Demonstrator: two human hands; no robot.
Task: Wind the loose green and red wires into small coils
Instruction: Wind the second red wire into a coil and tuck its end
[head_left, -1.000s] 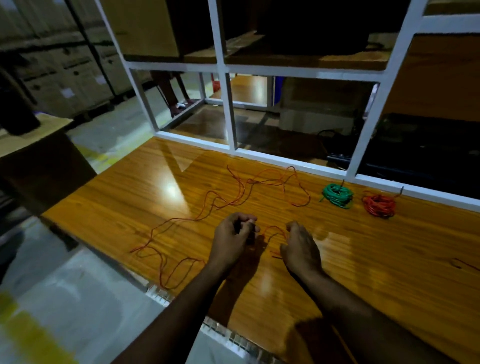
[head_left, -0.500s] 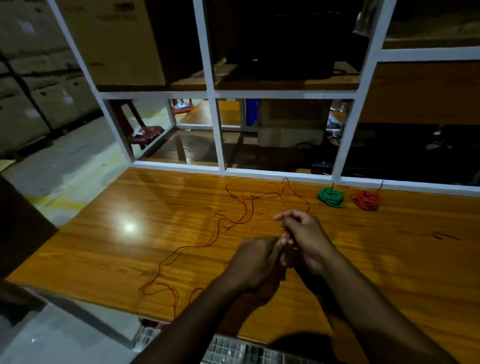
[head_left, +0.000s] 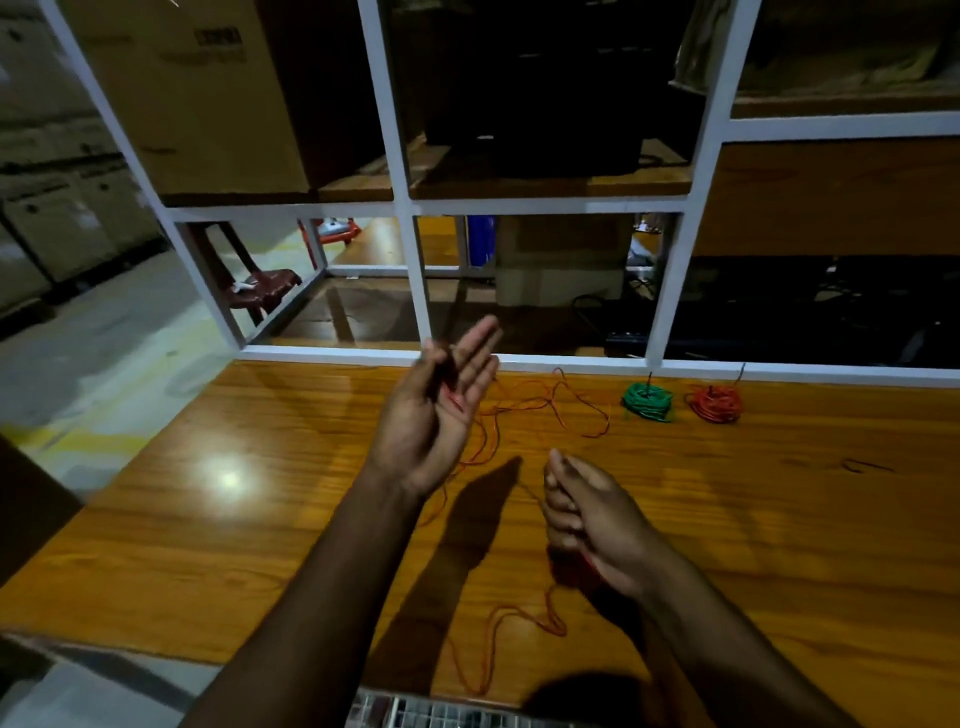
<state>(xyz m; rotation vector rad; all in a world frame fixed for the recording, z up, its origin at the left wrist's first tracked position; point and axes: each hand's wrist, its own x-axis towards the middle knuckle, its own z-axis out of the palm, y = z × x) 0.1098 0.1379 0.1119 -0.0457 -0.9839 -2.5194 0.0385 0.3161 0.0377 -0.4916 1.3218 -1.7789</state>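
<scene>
A long loose red wire (head_left: 540, 400) lies tangled on the wooden table (head_left: 779, 519), trailing toward the front edge. My left hand (head_left: 436, 415) is raised palm up with fingers stretched; the thumb pins the red wire against the palm. My right hand (head_left: 587, 519) is lower and closed on the same wire, which hangs from it in loops. A wound green coil (head_left: 648, 401) and a wound red coil (head_left: 714, 402) rest at the table's back edge, to the right of both hands.
A white metal shelf frame (head_left: 415, 291) stands along the back of the table, with cardboard boxes and dark equipment on its shelves. A short dark wire scrap (head_left: 865, 466) lies at the right. A red stool (head_left: 260, 291) stands on the floor behind.
My hands, joined at the wire half a second ago, have separated: the left rose and spread its fingers, the right pulled back toward me. More wire now lies near the front edge.
</scene>
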